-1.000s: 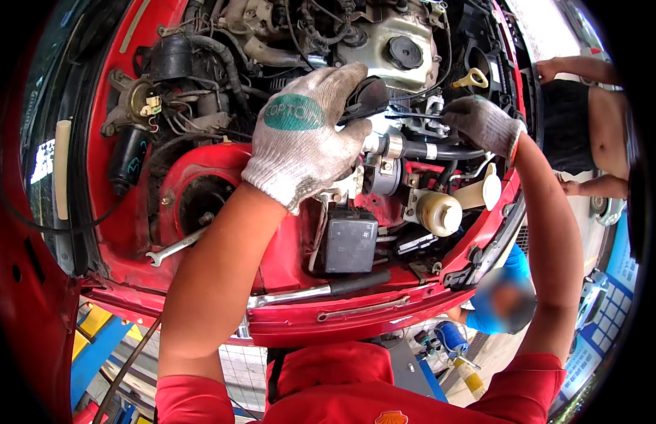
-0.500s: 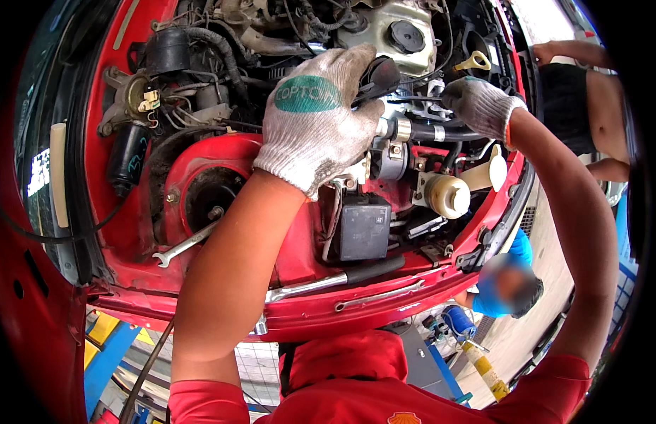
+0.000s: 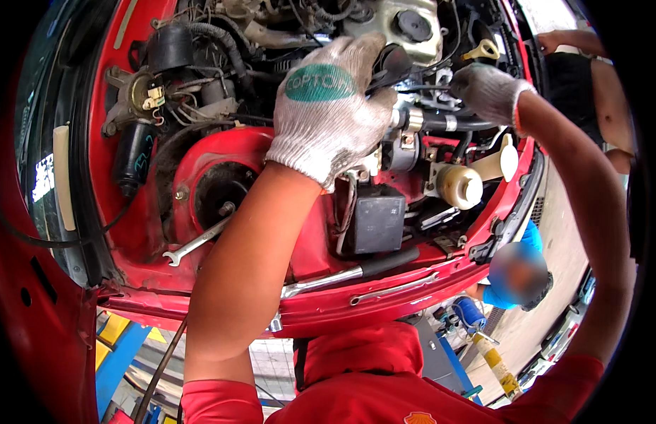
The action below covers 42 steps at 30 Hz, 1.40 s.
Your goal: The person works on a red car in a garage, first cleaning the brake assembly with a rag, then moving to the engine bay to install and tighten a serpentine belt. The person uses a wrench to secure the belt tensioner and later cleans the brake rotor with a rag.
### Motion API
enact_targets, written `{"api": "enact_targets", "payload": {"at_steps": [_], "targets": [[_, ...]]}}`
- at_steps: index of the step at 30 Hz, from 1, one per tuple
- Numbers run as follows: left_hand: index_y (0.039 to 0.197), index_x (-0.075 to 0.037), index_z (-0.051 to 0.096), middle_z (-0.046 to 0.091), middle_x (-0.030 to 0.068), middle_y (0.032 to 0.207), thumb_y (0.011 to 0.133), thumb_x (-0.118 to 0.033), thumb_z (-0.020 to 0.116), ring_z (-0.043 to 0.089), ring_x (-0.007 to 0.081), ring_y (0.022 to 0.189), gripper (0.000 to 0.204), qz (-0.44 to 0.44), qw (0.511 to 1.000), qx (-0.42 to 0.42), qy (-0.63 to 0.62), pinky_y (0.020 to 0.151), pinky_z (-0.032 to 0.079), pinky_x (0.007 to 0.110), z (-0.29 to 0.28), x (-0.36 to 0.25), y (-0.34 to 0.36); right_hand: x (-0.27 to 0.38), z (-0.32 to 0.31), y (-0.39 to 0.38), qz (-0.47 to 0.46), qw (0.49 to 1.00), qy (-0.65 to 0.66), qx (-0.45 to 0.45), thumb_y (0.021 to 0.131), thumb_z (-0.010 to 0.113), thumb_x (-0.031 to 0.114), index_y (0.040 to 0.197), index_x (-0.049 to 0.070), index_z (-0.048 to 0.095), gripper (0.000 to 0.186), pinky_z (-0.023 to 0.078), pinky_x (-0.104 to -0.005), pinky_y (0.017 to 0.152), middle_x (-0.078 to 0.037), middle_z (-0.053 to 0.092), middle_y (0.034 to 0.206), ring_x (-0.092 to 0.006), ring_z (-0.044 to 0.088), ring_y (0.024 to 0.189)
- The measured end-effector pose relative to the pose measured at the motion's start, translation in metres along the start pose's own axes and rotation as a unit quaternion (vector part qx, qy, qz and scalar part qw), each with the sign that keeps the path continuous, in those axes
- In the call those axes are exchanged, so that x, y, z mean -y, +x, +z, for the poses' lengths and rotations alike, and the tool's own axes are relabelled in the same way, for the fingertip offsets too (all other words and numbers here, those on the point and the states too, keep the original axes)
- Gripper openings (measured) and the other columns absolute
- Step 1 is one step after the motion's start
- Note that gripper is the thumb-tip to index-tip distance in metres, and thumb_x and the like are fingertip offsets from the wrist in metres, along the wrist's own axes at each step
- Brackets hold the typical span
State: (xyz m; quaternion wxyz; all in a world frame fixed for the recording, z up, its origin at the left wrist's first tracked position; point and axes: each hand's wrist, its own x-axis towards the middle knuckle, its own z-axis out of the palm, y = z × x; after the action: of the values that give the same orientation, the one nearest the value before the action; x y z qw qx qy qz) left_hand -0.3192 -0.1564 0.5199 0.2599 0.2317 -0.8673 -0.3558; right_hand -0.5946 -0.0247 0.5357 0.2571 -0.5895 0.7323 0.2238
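Observation:
I lean over the open engine bay of a red car (image 3: 328,311). My left hand (image 3: 331,106), in a white knit glove, is closed around a black hose or cap (image 3: 397,60) near the engine's top. Further right, my gloved right hand (image 3: 487,88) grips a black hose with a metal clamp (image 3: 441,121); what lies under its fingers is hidden. Below the hands sit a black fuse box (image 3: 379,224) and a white fluid reservoir (image 3: 461,185).
An open-end wrench (image 3: 197,242) lies beside the round strut tower (image 3: 218,191). A ratchet handle (image 3: 342,274) and another wrench (image 3: 391,290) rest on the red front panel. A second person (image 3: 589,85) stands at the upper right; another crouches below (image 3: 515,272).
My view has shifted so the bay sits lower in frame. Both hands have stayed on the same hoses, with my left hand sliding slightly up and right.

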Motion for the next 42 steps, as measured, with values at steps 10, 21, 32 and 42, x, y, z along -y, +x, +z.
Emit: {"api": "enact_targets", "payload": {"at_steps": [10,21,32,42], "targets": [[0.133,0.006,0.057,0.067,0.0169,0.126,0.077,0.012,0.076,0.065,0.0233,0.118,0.060,0.053,0.966,0.011,-0.252,0.105,0.052,0.032,0.003,0.004,-0.005,0.019,-0.008,-0.009,0.088,0.993,0.077,0.000,0.100,0.056,0.023,0.110,0.000,0.068,0.028,0.051,-0.0411,0.078,-0.017,0.068,0.088,-0.0296,0.065,0.082],[0.141,-0.001,0.057,0.064,0.0127,0.136,0.079,0.000,0.082,0.061,0.0212,0.123,0.067,-0.027,0.999,-0.001,-0.045,0.106,0.051,0.035,0.005,-0.013,-0.009,0.010,-0.016,-0.085,-0.031,0.981,0.050,-0.187,0.098,0.061,0.023,0.103,0.003,0.070,0.022,0.056,-0.0376,0.075,-0.015,0.071,0.091,-0.0264,0.069,0.080],[0.128,0.000,0.066,0.071,0.0170,0.116,0.070,-0.007,0.082,0.068,0.0360,0.105,0.061,0.216,0.946,0.130,0.204,0.092,0.054,0.044,0.005,-0.068,0.007,-0.013,0.125,-0.132,0.077,0.667,0.553,-0.494,0.106,0.052,0.013,0.133,-0.005,0.060,0.034,0.050,-0.0308,0.099,-0.013,0.065,0.124,-0.0173,0.063,0.109],[0.107,-0.001,0.071,0.069,0.0140,0.101,0.067,-0.019,0.087,0.068,0.0320,0.091,0.047,0.257,0.922,0.218,0.193,0.081,0.058,0.042,0.050,-0.125,-0.015,-0.021,0.130,-0.126,0.117,0.611,0.611,-0.490,0.104,0.056,0.011,0.134,-0.003,0.061,0.033,0.048,-0.0261,0.096,-0.009,0.067,0.125,-0.0126,0.061,0.108]]}}
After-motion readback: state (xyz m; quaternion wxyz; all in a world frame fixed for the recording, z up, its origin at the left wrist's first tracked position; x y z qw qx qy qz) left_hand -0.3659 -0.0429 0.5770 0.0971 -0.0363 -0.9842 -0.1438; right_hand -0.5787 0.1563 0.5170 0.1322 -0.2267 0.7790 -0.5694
